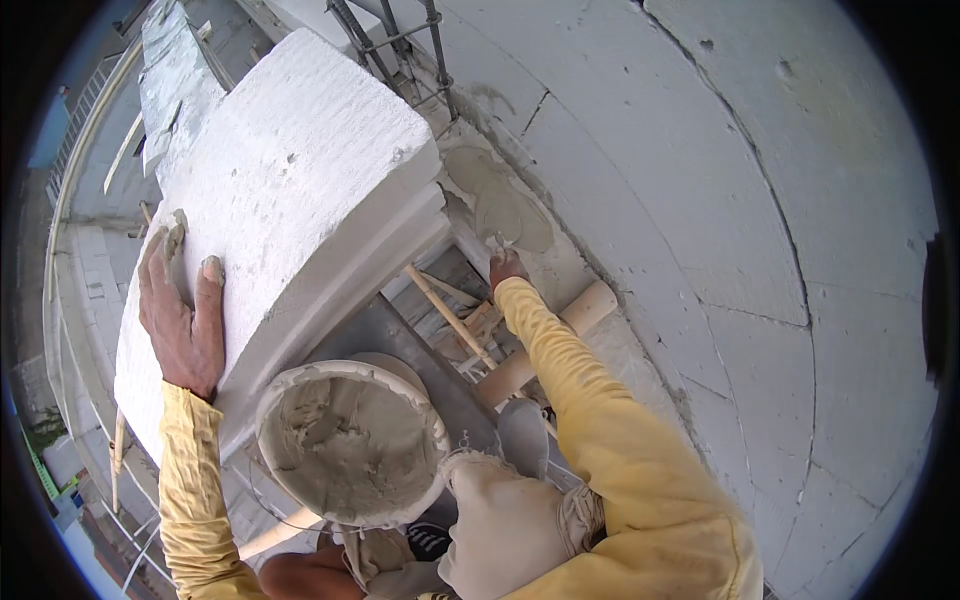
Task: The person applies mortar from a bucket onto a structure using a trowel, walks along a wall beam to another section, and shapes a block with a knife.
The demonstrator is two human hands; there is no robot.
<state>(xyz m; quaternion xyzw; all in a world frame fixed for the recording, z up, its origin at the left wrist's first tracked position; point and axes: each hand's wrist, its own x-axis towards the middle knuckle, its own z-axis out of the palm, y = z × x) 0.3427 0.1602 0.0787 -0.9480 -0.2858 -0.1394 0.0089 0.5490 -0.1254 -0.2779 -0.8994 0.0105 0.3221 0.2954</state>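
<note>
Grey wall (pixel 850 200) cut off, L hand (pixel 190 330) flat on block (pixel 300 150), R hand (pixel 508 268) nr mortar (pixel 515 215), can't tell grip.

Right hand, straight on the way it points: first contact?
Probably the grey mortar patch just ahead of the right hand. Their height difference is unclear from this view, so it might pass over.

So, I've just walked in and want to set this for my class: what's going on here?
Someone in yellow sleeves has the open left hand on a large white block. The right hand seems to grip a mostly hidden tool at a patch of grey paste, probably mortar, beside the wall. A bucket holding similar paste sits near the right leg.
</note>
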